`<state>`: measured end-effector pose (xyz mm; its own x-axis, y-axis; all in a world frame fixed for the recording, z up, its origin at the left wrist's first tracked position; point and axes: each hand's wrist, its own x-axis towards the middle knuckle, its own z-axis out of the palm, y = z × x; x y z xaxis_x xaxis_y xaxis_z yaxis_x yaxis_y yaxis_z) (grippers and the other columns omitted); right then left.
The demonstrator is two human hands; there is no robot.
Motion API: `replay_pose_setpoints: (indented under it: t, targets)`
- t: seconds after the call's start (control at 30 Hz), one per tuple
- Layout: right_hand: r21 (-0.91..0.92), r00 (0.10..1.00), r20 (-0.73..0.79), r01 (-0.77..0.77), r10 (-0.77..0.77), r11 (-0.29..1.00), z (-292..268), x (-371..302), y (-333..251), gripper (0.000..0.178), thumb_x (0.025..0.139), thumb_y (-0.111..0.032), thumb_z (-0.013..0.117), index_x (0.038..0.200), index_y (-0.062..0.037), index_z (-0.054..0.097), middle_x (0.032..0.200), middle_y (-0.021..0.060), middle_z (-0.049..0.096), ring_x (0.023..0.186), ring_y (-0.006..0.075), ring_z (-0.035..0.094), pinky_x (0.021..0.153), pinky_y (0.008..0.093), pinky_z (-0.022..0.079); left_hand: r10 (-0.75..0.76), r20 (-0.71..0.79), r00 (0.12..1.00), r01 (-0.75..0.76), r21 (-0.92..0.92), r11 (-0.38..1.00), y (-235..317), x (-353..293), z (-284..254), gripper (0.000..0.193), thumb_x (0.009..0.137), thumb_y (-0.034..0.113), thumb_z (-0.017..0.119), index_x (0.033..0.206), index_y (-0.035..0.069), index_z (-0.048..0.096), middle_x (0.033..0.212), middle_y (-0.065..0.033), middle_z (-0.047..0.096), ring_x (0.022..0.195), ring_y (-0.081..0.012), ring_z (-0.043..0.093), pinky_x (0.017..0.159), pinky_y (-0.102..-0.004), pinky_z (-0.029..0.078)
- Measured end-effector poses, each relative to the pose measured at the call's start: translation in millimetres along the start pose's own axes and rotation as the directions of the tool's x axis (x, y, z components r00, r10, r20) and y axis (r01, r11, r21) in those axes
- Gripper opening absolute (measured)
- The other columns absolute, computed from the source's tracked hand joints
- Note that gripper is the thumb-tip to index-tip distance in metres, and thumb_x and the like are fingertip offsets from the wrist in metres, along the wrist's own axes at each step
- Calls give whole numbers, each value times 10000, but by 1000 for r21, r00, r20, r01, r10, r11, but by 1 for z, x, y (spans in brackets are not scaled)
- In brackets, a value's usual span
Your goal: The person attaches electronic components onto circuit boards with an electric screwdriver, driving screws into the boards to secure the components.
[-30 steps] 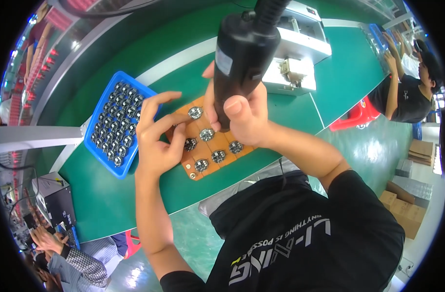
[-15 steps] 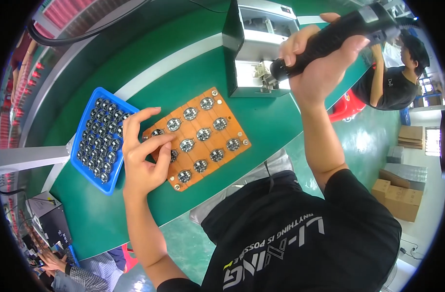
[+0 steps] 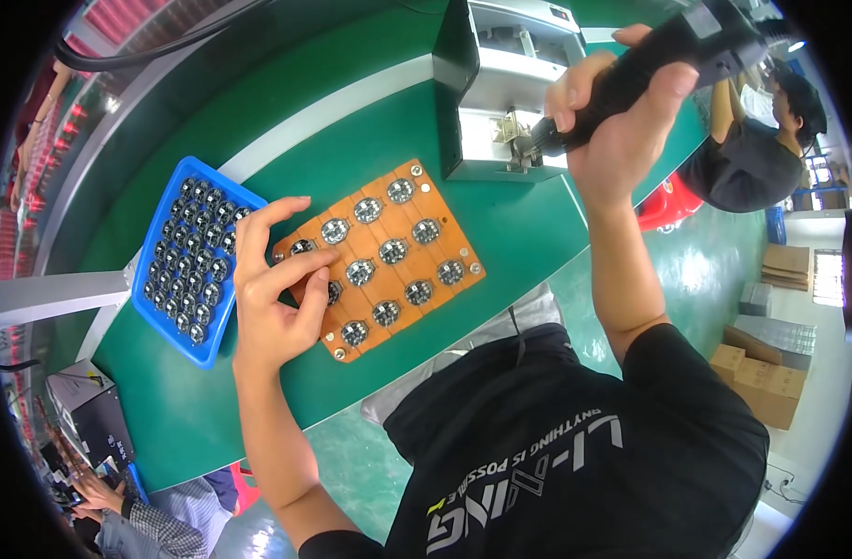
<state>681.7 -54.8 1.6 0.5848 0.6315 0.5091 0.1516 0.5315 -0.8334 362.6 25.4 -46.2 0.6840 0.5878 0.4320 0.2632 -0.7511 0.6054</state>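
Observation:
In my right hand (image 3: 621, 130) is a black electric screwdriver (image 3: 645, 79), held with the fingers wrapped round its body. Its lower tip is at the front mechanism of a grey-and-black screw feeder (image 3: 505, 88); whether they touch is hidden. My left hand (image 3: 279, 293) lies over the left end of an orange fixture board (image 3: 393, 303), fingers spread and thumb apart, covering part of that end. Round black-and-silver parts (image 3: 393, 252) sit in rows in the board, some partly under my fingers. Left of this hand, a blue tray (image 3: 200, 357) holds many similar round parts.
Under everything lies a green table (image 3: 528, 228), with a grey post (image 3: 62, 296) at its left. A black box-shaped device (image 3: 88, 415) stands at lower left, near a co-worker's hands (image 3: 100, 492). Another person (image 3: 752, 149) sits at upper right by a red stool (image 3: 663, 205).
The view has shifted slightly, so the table items appear a little displaced. Both hands keep nearly the same places, the left on the board and the right with the screwdriver at the feeder.

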Motion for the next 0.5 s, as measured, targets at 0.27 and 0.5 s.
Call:
replay_pose_setpoints:
  t: [0.27, 0.5]
  targets:
    - [185, 964, 137, -252, 229, 950, 43, -26, -8, 760, 970, -784, 272, 1240, -97, 447, 623, 83, 495, 460, 194, 459, 533, 361, 424, 9, 120, 993, -8, -10, 1000, 7, 2, -9, 241, 607, 7, 682, 823, 32, 786, 1350, -190, 583, 1224, -394, 493, 1016, -471, 442]
    - [114, 915, 361, -234, 179, 966, 107, -74, 1, 895, 860, -895, 298, 1246, -91, 366, 611, 64, 512, 461, 177, 499, 522, 305, 458, 21, 159, 987, -10, -73, 997, 8, -1, -12, 284, 566, 61, 705, 833, 27, 793, 1396, -189, 555, 1266, -414, 454, 1104, -526, 354]
